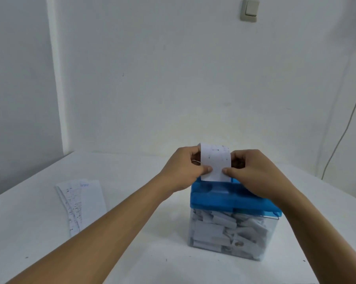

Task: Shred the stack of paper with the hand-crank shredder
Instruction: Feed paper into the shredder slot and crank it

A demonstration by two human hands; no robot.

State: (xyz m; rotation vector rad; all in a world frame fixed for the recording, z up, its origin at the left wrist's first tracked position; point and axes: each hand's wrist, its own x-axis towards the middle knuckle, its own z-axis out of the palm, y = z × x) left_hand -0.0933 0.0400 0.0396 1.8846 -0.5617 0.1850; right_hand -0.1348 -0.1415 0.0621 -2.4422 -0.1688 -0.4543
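Note:
The hand-crank shredder (232,198) has a blue top on a clear bin (226,234) packed with white paper shreds, and stands right of centre on the white table. A narrow printed paper strip (215,160) stands upright over the blue top, its lower edge at the slot. My left hand (183,169) pinches the strip's left edge. My right hand (255,173) pinches its right edge and hides the right part of the top. No crank shows. The stack of paper strips (81,203) lies flat on the table to the left.
The white table (132,253) runs back to a white wall. A light switch (250,10) is high on the wall. A thin cable (345,128) hangs down at the far right.

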